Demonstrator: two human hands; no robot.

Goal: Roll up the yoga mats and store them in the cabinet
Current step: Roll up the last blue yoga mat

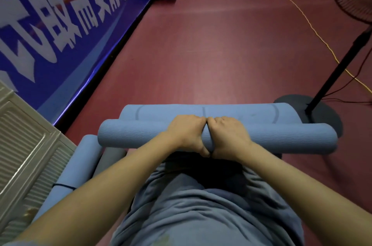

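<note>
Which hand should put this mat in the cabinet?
Probably the left hand: the cabinet stands on that side. Both hands, right hand too, grip the rolled mat at its middle.

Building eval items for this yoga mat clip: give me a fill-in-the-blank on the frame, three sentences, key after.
1. Both hands grip the ____ of the blue mat roll.
2. The left hand and right hand sit side by side, ____ each other.
3. The fan stand rises on the person's ____ side.

Missing words: middle; touching; right
</note>
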